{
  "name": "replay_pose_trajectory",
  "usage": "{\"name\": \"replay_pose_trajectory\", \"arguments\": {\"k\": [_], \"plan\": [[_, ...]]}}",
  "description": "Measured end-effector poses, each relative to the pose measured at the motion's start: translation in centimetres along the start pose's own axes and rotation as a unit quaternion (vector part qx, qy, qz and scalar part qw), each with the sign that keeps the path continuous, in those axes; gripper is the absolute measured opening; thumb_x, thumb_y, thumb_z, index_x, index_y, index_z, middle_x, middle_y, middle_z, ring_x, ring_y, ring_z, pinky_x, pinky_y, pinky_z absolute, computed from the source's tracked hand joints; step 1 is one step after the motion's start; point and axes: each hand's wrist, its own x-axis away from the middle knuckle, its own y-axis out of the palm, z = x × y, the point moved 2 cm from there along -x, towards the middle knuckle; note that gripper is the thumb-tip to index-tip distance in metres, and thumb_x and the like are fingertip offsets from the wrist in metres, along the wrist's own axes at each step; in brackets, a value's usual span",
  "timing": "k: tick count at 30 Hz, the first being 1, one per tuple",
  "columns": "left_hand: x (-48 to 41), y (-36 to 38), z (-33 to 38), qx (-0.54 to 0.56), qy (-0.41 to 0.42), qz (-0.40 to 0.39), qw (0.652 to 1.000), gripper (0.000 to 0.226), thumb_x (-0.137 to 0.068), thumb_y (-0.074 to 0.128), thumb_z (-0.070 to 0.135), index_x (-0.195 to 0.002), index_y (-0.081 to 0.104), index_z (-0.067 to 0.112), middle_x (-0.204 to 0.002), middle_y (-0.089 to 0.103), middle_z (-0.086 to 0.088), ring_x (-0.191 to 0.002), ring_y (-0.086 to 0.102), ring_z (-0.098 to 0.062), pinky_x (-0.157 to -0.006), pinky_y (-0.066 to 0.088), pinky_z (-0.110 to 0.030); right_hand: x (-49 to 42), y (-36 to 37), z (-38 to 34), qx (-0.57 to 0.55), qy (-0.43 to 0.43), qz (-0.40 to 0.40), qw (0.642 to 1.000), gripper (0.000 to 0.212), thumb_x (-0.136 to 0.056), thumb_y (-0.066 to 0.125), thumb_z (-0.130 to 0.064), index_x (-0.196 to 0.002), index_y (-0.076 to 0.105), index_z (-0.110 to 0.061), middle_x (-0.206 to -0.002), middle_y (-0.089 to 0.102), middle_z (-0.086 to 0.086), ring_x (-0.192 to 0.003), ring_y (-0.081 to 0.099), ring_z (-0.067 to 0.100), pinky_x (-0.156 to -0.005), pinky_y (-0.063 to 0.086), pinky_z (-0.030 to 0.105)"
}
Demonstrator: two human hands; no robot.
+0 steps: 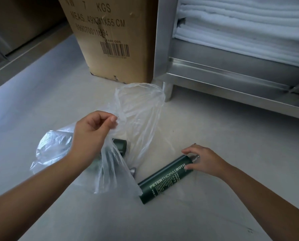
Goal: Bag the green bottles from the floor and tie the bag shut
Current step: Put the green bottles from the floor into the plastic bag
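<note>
A clear plastic bag [138, 108] stands open above the grey floor, held up by its rim in my left hand [93, 131]. Through the plastic a dark green bottle [120, 145] shows inside the bag, partly hidden by my wrist and the folds. A second green bottle [164, 179] with white lettering lies on its side on the floor just right of the bag. My right hand [202, 160] rests on that bottle's top end, fingers curled around it by the silver pump.
A large cardboard box [110, 39] stands on the floor behind the bag. To the right is a steel rack [214, 73] on short legs, holding stacked white towels [240, 23]. A metal ledge [23, 54] runs along the far left.
</note>
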Motion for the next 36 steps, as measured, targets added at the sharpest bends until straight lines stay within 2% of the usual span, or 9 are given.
{"name": "replay_pose_trajectory", "arguments": {"k": [5,9,12,17,23,27,30,32,36], "plan": [[0.3,-0.5,-0.4,0.0,-0.005,-0.002,1.0,0.017,-0.084,0.059,0.009,-0.072,0.064,0.02,-0.058,0.068,0.018,-0.06,0.061,0.005,-0.064,0.047,-0.007,-0.6,1.8,0.8,0.061,-0.023,-0.069,0.995,0.059,-0.066,0.078,-0.032,-0.121,0.056,-0.027,-0.114,0.048,-0.013,-0.109,0.049,0.006,-0.097,0.041,0.024],[0.7,-0.9,-0.5,-0.004,-0.009,0.001,1.0,0.019,-0.085,0.059,0.01,-0.071,0.063,0.022,-0.058,0.067,0.018,-0.059,0.059,0.005,-0.064,0.047,-0.008,-0.2,1.9,1.1,0.139,-0.022,-0.06,0.988,0.066,-0.067,0.075,-0.038,-0.127,0.049,-0.027,-0.118,0.05,-0.005,-0.11,0.047,0.011,-0.095,0.038,0.023],[0.9,-1.1,-0.4,-0.007,-0.008,0.001,1.0,0.019,-0.085,0.059,0.01,-0.071,0.063,0.022,-0.058,0.067,0.018,-0.059,0.059,0.005,-0.064,0.047,-0.007,0.6,2.1,1.3,0.162,-0.029,-0.049,0.985,0.063,-0.066,0.075,-0.041,-0.122,0.05,-0.025,-0.115,0.051,-0.006,-0.108,0.046,0.011,-0.091,0.036,0.021],[1.3,-1.1,-0.3,-0.001,-0.011,-0.007,1.0,0.017,-0.085,0.059,0.009,-0.073,0.064,0.02,-0.058,0.068,0.016,-0.06,0.061,0.004,-0.066,0.049,-0.008,1.8,2.9,1.2,0.107,0.017,-0.068,0.992,0.06,-0.067,0.074,-0.035,-0.12,0.048,-0.022,-0.111,0.047,-0.011,-0.102,0.049,0.008,-0.087,0.041,0.02],[2.3,-1.8,-0.4,-0.012,-0.013,0.011,1.0,0.018,-0.086,0.058,0.01,-0.072,0.063,0.02,-0.057,0.066,0.018,-0.058,0.059,0.005,-0.063,0.046,-0.006,3.1,4.5,1.4,0.046,0.05,-0.078,0.995,0.064,-0.068,0.076,-0.03,-0.125,0.047,-0.021,-0.112,0.046,-0.011,-0.103,0.046,0.005,-0.074,0.033,0.004],[3.0,-2.2,-0.3,-0.015,-0.011,0.016,1.0,0.017,-0.086,0.057,0.009,-0.073,0.062,0.019,-0.056,0.066,0.019,-0.058,0.06,0.006,-0.064,0.046,-0.005,3.6,5.1,1.3,0.042,0.065,-0.086,0.993,0.063,-0.068,0.076,-0.031,-0.124,0.048,-0.021,-0.112,0.048,-0.007,-0.104,0.047,0.008,-0.075,0.034,0.008],[3.4,-2.6,-0.1,-0.013,-0.015,0.018,1.0,0.017,-0.087,0.057,0.011,-0.073,0.062,0.02,-0.058,0.067,0.018,-0.06,0.061,0.005,-0.067,0.049,-0.009,4.2,5.5,1.3,0.049,0.081,-0.093,0.991,0.063,-0.065,0.076,-0.038,-0.121,0.048,-0.026,-0.116,0.05,-0.003,-0.104,0.049,0.011,-0.091,0.041,0.026],[3.4,-2.9,0.0,-0.015,-0.02,0.02,0.999,0.016,-0.087,0.058,0.013,-0.074,0.063,0.02,-0.059,0.068,0.018,-0.062,0.062,0.005,-0.071,0.049,-0.016,4.7,5.2,1.2,0.042,0.094,-0.079,0.992,0.062,-0.063,0.076,-0.042,-0.117,0.049,-0.032,-0.115,0.052,-0.004,-0.103,0.05,0.01,-0.095,0.041,0.035],[3.4,-3.3,0.2,-0.022,-0.017,0.026,0.999,0.016,-0.087,0.058,0.015,-0.074,0.063,0.022,-0.06,0.068,0.018,-0.061,0.061,0.005,-0.073,0.047,-0.024,5.7,4.0,1.1,0.015,0.11,-0.048,0.993,0.058,-0.066,0.076,-0.037,-0.118,0.049,-0.029,-0.114,0.052,-0.002,-0.098,0.052,0.011,-0.082,0.039,0.023]]}}
